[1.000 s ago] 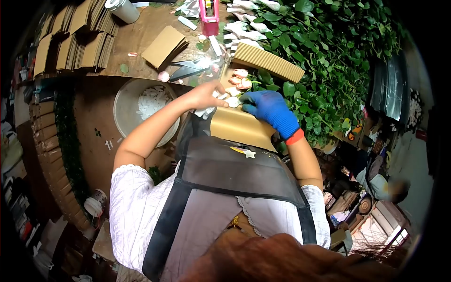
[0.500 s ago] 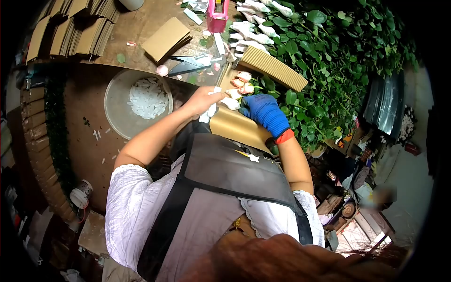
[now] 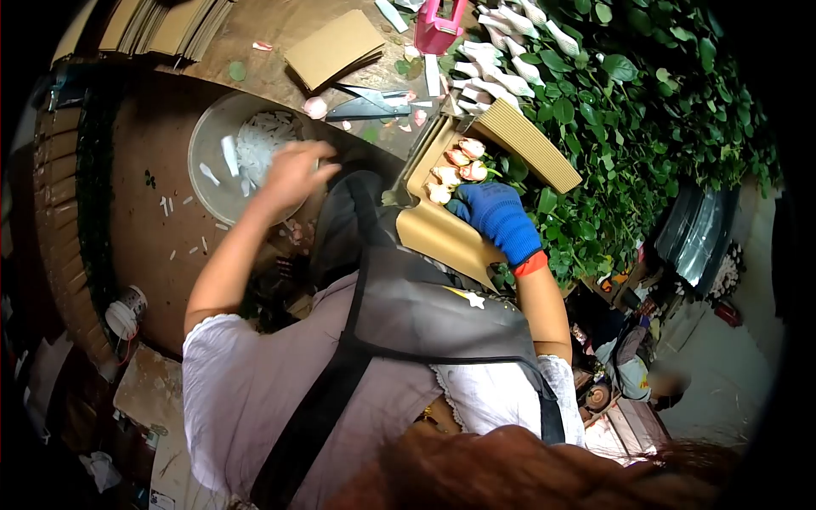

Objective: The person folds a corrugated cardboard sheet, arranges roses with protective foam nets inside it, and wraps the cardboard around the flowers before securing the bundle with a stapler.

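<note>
My bare left hand [image 3: 297, 174] is over the right side of a round pale bucket [image 3: 202, 161], fingers apart. White pieces [image 3: 229, 156] appear in mid-air beside it, above a heap of white scraps [image 3: 263, 140]. My right hand, in a blue glove [image 3: 495, 219], has its fingers curled at the base of a pale rose [image 3: 439, 194]; the stem is hidden. Other pink roses [image 3: 464, 153] lie just above it on brown card [image 3: 442, 242]. A corrugated strip [image 3: 529, 144] slants across behind them.
Leafy stems [image 3: 595, 153] fill the right, beside white-netted buds [image 3: 501, 68]. A card stack [image 3: 336, 47], scissors [image 3: 365, 104] and a pink tape dispenser [image 3: 438, 30] are on the table. Another person [image 3: 631, 365] is at the lower right.
My left hand has moved left from the roses to the bucket and opened, letting go of white pieces. White netting is gone from the rose near my right hand. The view has shifted.
</note>
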Motion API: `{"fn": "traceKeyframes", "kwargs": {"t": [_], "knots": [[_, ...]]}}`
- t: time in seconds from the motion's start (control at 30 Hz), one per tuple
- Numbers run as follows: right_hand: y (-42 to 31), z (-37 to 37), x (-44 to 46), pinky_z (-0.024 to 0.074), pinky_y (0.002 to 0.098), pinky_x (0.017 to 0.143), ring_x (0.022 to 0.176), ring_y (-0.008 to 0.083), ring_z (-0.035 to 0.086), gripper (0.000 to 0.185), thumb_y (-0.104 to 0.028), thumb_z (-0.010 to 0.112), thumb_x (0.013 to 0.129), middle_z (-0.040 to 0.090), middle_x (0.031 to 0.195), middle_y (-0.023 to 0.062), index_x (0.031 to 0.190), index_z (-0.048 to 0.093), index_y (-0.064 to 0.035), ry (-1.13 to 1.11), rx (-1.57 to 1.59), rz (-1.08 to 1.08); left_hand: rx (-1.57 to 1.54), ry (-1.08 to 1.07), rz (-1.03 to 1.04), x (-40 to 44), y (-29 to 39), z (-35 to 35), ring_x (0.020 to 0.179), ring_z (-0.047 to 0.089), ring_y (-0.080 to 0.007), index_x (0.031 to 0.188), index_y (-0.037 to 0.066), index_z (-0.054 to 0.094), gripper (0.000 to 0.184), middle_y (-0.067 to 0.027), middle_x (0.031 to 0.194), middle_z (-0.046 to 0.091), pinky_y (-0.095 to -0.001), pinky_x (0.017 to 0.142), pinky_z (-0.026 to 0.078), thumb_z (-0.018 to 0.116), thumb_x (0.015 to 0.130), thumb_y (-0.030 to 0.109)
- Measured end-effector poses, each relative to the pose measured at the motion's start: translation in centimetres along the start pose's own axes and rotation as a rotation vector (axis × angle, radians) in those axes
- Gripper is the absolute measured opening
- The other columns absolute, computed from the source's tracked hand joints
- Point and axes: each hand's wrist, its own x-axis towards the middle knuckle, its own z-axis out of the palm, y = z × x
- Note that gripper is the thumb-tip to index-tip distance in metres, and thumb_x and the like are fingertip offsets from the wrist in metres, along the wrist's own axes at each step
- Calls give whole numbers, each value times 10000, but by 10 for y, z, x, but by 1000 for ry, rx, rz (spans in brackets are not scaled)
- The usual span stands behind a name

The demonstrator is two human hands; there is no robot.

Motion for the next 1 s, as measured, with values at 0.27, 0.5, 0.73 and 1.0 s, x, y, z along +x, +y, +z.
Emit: {"fn": "traceKeyframes", "kwargs": {"t": [0.27, 0.5, 0.73, 1.0], "knots": [[-7, -10, -20, 523, 471, 713, 799, 341, 683, 323, -465, 622, 908, 706, 844, 132, 941, 682, -149, 125, 88, 134, -310, -208, 322, 82, 119, 55, 1308, 355, -414, 1334, 106, 414, 895, -204, 1331, 389, -464, 1117, 298, 898, 646, 410], [-10, 5, -10, 515, 448, 702, 840, 311, 681, 254, -359, 652, 883, 696, 900, 99, 1026, 634, -150, 324, 118, 180, -304, -166, 377, 85, 110, 63, 1307, 346, -428, 1323, 121, 450, 859, -190, 1338, 382, -492, 1124, 276, 872, 659, 466], [7, 39, -37, 537, 322, 811, 869, 238, 701, 256, -176, 704, 884, 720, 989, 114, 1129, 688, -102, 613, 858, 111, -196, -51, 399, 79, 113, 61, 1293, 365, -405, 1253, 106, 499, 800, -185, 1310, 401, -479, 1109, 298, 895, 638, 431], [15, 57, -56, 496, 305, 923, 1015, 149, 634, 268, -114, 639, 947, 693, 1134, 77, 1183, 663, 10, 603, 1066, 130, -152, -52, 343, 76, 125, 45, 1213, 410, -384, 1118, 82, 523, 702, -167, 1190, 438, -476, 1017, 380, 907, 627, 407]]}}
